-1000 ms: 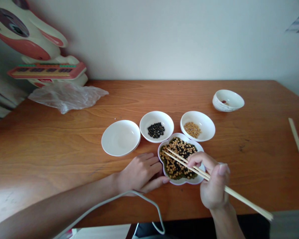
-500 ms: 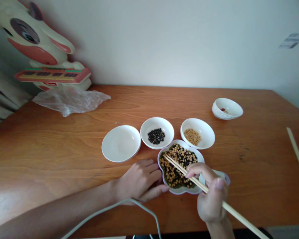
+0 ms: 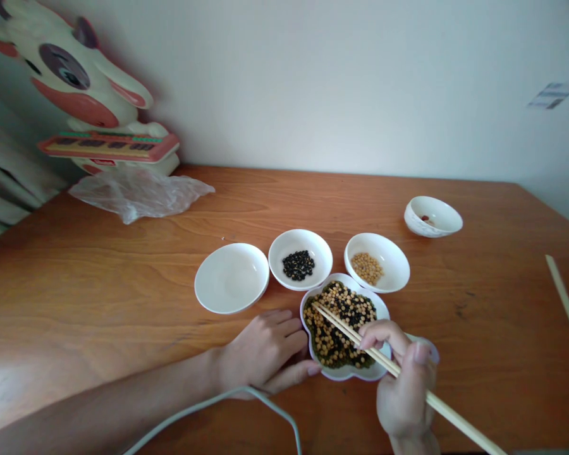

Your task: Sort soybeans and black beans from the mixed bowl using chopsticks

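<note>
My right hand (image 3: pixel 405 379) is closed around a pair of wooden chopsticks (image 3: pixel 389 365). Their tips rest among mixed yellow and black beans (image 3: pixel 344 316) at the left of a scalloped, purple-rimmed dish (image 3: pixel 348 373). No bean can be made out between the tips. Against the dish's left side lies my left hand (image 3: pixel 270 351), fingers curled and thumb at the lower rim, steadying it. Behind the dish, one white bowl (image 3: pixel 308 240) holds black beans (image 3: pixel 298 265) and another white bowl (image 3: pixel 396 262) holds yellow beans (image 3: pixel 367 268).
A white bowl (image 3: pixel 232 278) without beans sits left of the others. Farther back right is a bowl (image 3: pixel 439 215) with small reddish bits. A wooden strip (image 3: pixel 564 292) lies at right. A plastic bag (image 3: pixel 142 193) and cow toy (image 3: pixel 99 101) stand back left; a cable (image 3: pixel 208 401) crosses the front.
The whole view has shifted slightly, so the table and bowls appear a little lower. Both hands keep nearly the same pose, and the chopstick tips stay at the dish's left part.
</note>
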`<state>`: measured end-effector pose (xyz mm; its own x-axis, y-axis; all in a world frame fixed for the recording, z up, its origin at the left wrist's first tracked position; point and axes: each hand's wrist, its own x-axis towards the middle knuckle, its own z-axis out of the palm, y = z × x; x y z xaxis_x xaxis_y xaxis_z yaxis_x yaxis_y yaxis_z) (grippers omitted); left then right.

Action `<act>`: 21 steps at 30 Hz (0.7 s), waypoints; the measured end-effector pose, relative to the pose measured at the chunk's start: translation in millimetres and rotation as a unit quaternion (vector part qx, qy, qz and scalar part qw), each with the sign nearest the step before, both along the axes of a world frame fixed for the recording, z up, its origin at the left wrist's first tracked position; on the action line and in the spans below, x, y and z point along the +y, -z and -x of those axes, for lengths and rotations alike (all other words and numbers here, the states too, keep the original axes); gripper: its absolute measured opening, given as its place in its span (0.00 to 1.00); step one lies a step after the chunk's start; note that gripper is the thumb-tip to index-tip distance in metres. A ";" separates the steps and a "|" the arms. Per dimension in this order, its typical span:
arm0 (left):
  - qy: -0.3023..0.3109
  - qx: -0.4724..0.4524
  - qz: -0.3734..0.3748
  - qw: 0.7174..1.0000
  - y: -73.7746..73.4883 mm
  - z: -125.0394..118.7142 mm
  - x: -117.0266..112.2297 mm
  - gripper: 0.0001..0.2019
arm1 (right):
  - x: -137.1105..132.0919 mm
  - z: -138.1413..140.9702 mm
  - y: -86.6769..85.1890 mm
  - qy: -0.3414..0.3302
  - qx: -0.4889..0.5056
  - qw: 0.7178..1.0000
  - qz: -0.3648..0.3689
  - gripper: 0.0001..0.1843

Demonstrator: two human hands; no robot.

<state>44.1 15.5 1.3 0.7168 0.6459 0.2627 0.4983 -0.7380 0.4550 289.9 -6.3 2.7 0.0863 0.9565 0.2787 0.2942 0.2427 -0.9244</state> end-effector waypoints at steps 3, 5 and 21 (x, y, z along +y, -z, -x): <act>0.001 -0.003 -0.002 1.000 -0.7 -0.4 0.3 0.20 | -0.1 -1.9 0.2 0.002 -0.002 1.000 -0.011 0.38; 0.001 -0.004 -0.007 1.000 -0.8 -0.7 0.6 0.20 | -0.5 -3.4 0.5 0.002 0.001 1.000 -0.025 0.38; -0.001 -0.007 -0.017 1.000 -2.0 -1.1 1.3 0.21 | 4.7 -2.3 -13.6 0.019 0.007 0.999 -0.044 0.50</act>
